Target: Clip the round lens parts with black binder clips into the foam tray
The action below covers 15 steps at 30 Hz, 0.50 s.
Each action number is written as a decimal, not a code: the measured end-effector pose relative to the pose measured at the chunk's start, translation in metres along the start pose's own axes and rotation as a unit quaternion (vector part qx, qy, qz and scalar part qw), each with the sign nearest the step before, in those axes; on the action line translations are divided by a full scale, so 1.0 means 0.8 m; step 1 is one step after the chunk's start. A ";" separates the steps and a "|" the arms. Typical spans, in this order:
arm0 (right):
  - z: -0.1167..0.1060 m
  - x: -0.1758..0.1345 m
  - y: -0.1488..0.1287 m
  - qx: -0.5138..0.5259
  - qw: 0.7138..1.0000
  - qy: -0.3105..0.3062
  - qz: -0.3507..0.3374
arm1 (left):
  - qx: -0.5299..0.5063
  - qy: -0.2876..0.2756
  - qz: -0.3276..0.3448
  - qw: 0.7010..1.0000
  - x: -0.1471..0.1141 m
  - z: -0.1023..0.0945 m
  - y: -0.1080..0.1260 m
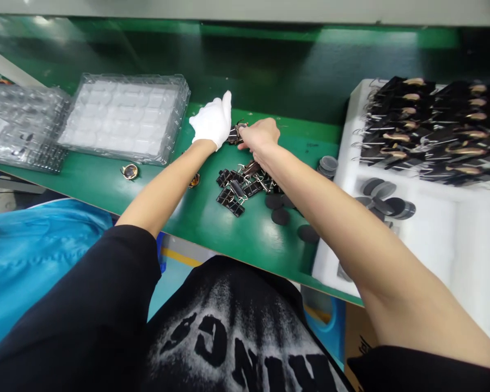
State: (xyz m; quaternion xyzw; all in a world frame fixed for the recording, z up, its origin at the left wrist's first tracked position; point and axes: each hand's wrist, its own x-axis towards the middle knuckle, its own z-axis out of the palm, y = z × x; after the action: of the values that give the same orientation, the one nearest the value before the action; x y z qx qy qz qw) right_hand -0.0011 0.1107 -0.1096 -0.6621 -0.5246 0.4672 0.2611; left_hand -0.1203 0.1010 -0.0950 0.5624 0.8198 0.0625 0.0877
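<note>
My left hand (212, 122), in a white glove, is at the back of the green table, its back towards me and one digit raised. Its other fingers look curled, and what they may hold is hidden. My bare right hand (263, 136) pinches a black binder clip (232, 134) right beside the glove. Below the hands lies a loose pile of black binder clips (237, 188) with silver wire handles. Several black discs (280, 216) lie near my right forearm. A round gold-rimmed piece (194, 180) shows partly behind my left forearm, and a similar gold-rimmed piece (129, 171) lies farther left.
Clear plastic trays (122, 117) stand at the left, with more stacked trays (22, 128) beyond. On the right, a white foam tray (433, 218) holds rows of clipped pieces (408, 125) and grey discs (378, 190). A person's blue garment (44, 245) is at the left.
</note>
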 end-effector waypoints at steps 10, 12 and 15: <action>-0.028 0.010 -0.019 -0.099 0.990 -0.095 0.029 | -0.115 0.066 -0.031 0.991 -0.001 0.002 -0.005; -0.024 0.006 -0.022 -0.107 0.988 -0.107 0.045 | -0.154 0.065 -0.029 0.985 -0.002 -0.003 -0.007; -0.019 -0.001 -0.028 -0.100 0.986 -0.116 0.058 | -0.206 0.065 -0.019 0.976 0.000 -0.013 -0.012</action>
State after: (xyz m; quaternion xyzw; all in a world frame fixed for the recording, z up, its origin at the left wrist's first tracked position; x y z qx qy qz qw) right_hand 0.0026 0.1192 -0.0836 -0.6552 -0.5562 0.5008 0.1033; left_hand -0.1312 0.0976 -0.0869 0.5113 0.8038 0.2649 0.1492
